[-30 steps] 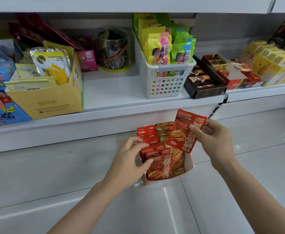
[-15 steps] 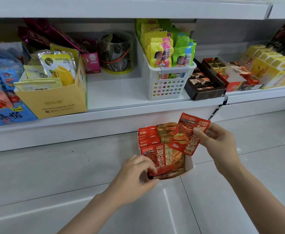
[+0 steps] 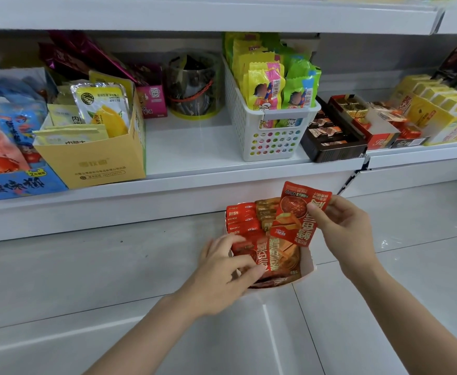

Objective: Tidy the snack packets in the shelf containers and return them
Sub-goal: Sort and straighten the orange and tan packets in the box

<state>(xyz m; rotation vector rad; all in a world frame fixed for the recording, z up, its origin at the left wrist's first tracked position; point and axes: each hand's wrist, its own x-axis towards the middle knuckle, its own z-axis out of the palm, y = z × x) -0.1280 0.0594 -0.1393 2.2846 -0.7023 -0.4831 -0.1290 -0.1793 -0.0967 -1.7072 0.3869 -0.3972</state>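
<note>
head | right hand [image 3: 343, 228] fingers pinch red packet [image 3: 297, 215]; left hand [image 3: 222, 272] fingers grip packets in box [image 3: 307, 263] | part the row, slot it upright

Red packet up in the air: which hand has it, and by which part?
The right hand pinches the red packet at its right edge, near the upper corner. The left hand grips packets in the box.
</note>
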